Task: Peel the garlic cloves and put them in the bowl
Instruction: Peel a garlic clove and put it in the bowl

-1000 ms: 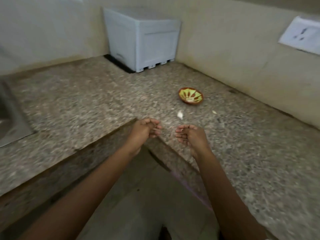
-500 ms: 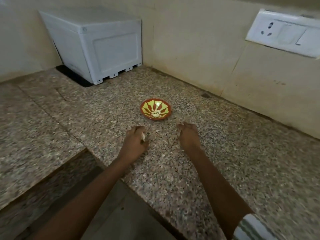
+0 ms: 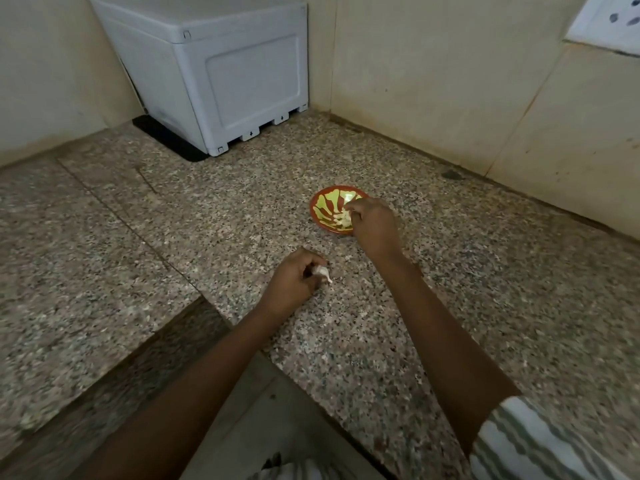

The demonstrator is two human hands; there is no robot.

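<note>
1. While the left hand (image 3: 294, 284) lies on the counter (image 3: 138, 237), its curled fingers pinch a garlic clove (image 3: 322, 271).
2. The right hand (image 3: 372, 225) hangs over the bowl (image 3: 320, 211), fingers bent down; whether it holds anything, I cannot tell.
3. In the bowl lie pale cloves (image 3: 341, 219).

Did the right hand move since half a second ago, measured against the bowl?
Yes. The right hand has moved forward: earlier it rested on the counter short of the bowl, now its fingers reach over the bowl's rim.

A home kitchen; speckled granite counter (image 3: 485, 289), tiled wall (image 3: 433, 81), wall socket (image 3: 609, 22).
</note>
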